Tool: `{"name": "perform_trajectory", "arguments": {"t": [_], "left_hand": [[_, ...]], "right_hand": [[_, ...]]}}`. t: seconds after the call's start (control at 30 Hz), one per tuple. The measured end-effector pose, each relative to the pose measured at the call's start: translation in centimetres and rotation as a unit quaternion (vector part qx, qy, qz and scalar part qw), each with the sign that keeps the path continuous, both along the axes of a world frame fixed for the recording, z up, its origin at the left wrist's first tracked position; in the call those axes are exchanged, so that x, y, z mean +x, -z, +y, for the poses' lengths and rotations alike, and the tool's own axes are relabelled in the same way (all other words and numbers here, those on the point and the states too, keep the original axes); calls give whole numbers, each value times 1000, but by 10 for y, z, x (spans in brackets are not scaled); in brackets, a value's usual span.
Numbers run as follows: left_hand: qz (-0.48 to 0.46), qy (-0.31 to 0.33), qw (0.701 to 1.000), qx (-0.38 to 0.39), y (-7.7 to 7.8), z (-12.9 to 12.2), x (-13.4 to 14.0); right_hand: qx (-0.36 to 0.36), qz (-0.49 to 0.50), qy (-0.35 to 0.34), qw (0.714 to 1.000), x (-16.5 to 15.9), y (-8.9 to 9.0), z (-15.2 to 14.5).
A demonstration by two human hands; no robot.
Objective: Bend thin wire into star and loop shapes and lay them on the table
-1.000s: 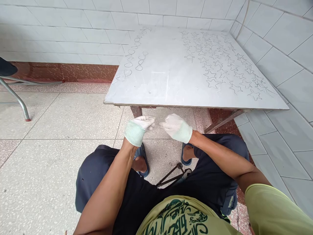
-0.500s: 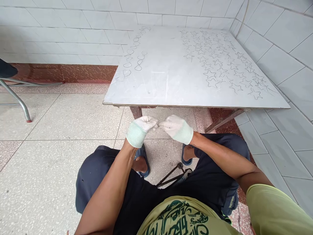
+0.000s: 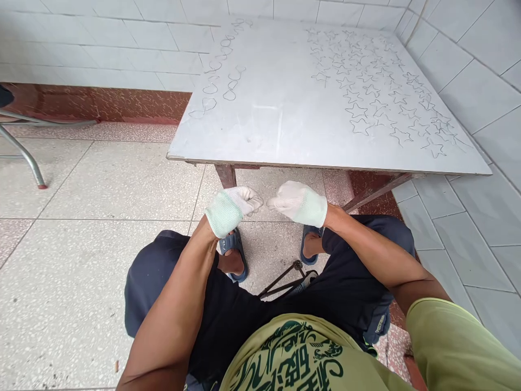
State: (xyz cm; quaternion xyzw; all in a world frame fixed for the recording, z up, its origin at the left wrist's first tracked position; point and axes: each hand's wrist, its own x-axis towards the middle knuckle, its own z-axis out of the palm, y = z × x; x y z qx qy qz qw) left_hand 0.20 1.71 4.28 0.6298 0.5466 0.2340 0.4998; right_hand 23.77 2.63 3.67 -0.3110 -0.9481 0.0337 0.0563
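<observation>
My left hand [image 3: 245,200], in a white glove with a pale green cuff, is closed with its fingertips pinched together. Facing it across a small gap, my right hand [image 3: 293,202] wears a matching glove and is also closed, thumb and fingers pressed together. Whatever lies between the fingertips is too small to make out. Both hands are just in front of and below the near edge of a low white-topped table [image 3: 309,136]. On its right side lie many thin star-shaped outlines [image 3: 370,89], like bent wire. Looped, figure-eight outlines [image 3: 210,89] form rows on the left.
White tiled walls stand behind and to the right of the table. A metal chair leg [image 3: 26,155] is at the far left. Between my sandalled feet is a dark folding frame [image 3: 283,282]. The speckled tile floor [image 3: 73,260] stretches out at left.
My hands have moved slightly apart; before, their fingertips nearly met around a small dark bit. The view has tilted down a little, so the table sits higher in it.
</observation>
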Motion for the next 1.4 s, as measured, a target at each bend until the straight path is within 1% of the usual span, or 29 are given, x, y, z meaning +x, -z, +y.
{"name": "perform_trajectory", "arguments": {"t": [0.1,0.17,0.27,0.37,0.53,0.63,0.73,0.8,0.9,1.0,1.1,1.23,1.4], "left_hand": [[17,26,999,-12,-2,1,2],[-6,18,1000,-5,0,2,4],[-63,1,998,2,3,2,6],[-95,20,995,8,4,1,5],[-42,78,996,-2,1,-2,1],[-24,102,995,-2,3,-2,-1],[-21,98,995,-17,5,0,-4],[-23,83,996,-20,5,1,-5],[-36,60,998,-5,-1,1,-6],[-45,57,997,1,-7,-1,-4],[-43,54,998,-1,-9,-2,-4],[-41,49,998,5,-5,-1,-5],[-17,49,999,-7,3,4,-6]], "right_hand": [[11,-21,-20,1000,1,-1,2],[15,-11,-33,999,2,1,4],[11,29,-44,999,5,1,7],[1,52,-52,997,9,0,8],[15,48,-86,995,10,1,7],[20,39,-97,994,10,2,8],[19,35,-78,996,10,0,11],[32,27,-57,997,11,-3,11],[62,-4,-25,998,9,-10,6],[96,-32,4,995,6,-14,-1],[117,-35,33,992,4,-16,-7],[122,-10,72,990,3,-14,-11],[131,18,94,987,2,-9,-16]]}}
